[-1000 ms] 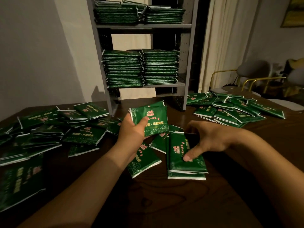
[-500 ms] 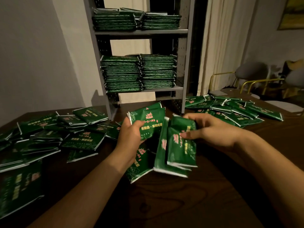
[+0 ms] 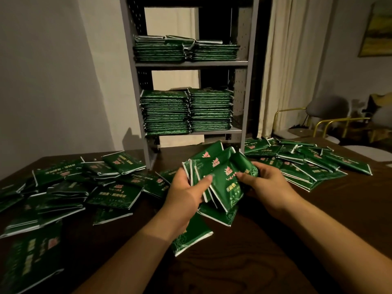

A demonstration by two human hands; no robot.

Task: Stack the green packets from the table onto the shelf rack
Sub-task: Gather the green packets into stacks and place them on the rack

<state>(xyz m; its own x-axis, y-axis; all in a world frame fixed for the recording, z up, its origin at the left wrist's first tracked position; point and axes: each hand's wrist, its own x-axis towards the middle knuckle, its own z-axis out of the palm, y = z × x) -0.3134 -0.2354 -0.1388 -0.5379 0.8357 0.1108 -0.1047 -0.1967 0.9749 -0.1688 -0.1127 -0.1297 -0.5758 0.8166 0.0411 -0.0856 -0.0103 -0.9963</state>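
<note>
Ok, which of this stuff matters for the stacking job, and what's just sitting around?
Job: bundle of packets held by left hand and right hand; loose packets on the table; shelf rack.

Lying about: chairs; curtain; picture.

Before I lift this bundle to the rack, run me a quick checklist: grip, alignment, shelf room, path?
1. Grip: left hand and right hand both hold the bundle of packets: ok.
2. Alignment: packets fanned, edges uneven: not ok.
3. Upper shelf: open space above its stacks: ok.
4. Lower shelf: stacks reach near the shelf above: not ok.
5. Path to the rack: nothing stands between hands and shelves: ok.
6. Loose packet under the left wrist: untouched, cannot tell if it will snag.
</note>
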